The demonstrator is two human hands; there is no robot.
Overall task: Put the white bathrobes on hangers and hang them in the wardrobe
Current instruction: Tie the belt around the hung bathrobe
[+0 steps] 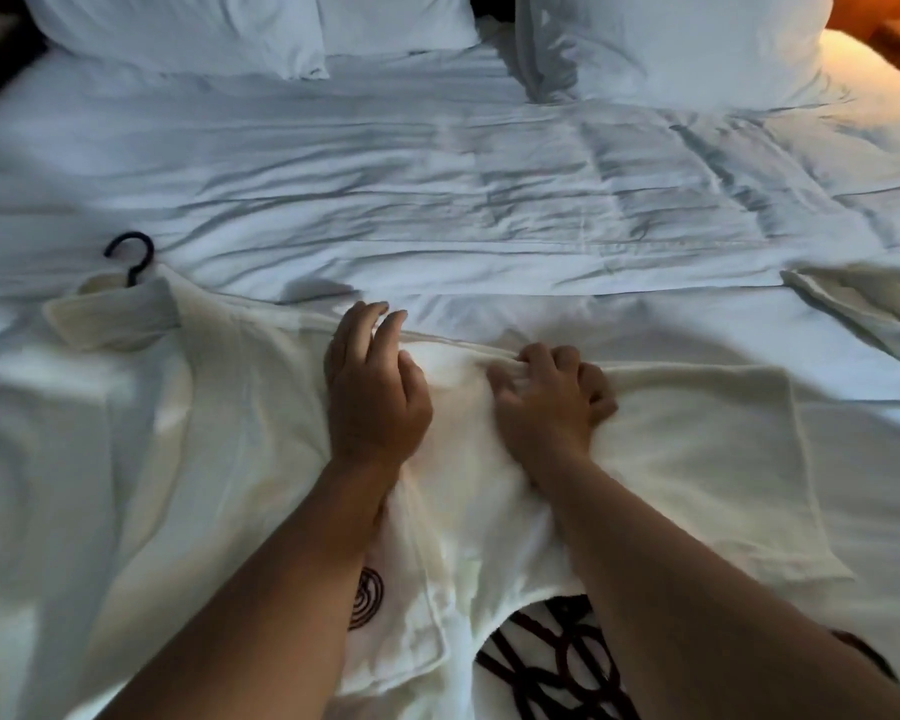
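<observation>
A black hanger hook [133, 257] sticks out of the collar at the far-left end of the white bathrobe [230, 433]; the rest of the hanger is hidden under the cloth. At the right edge lies another cream piece of towelling [863, 304], well apart from both hands; whether it belongs to the same robe or a second one cannot be told. A dark spiral emblem [366, 597] is stitched on the robe's near part, partly hidden by the left forearm. Under the robe's near hem shows a runner [557, 662] with a dark looping pattern.

The bathrobe lies spread flat across the near half of the bed [489, 174], collar to the left. The left grip [375, 387], a bare hand, rests on the robe near its far edge, fingers loosely spread and holding nothing. The right grip [552, 397], just beside it, has its fingers curled into a bunched fold of the robe's far edge.

The bed carries rumpled white sheets. Two white pillows stand at the far end, one on the left [178, 28] and one on the right [671, 44]. The room is dim, with a warm orange glow [853, 28] at the far right corner.
</observation>
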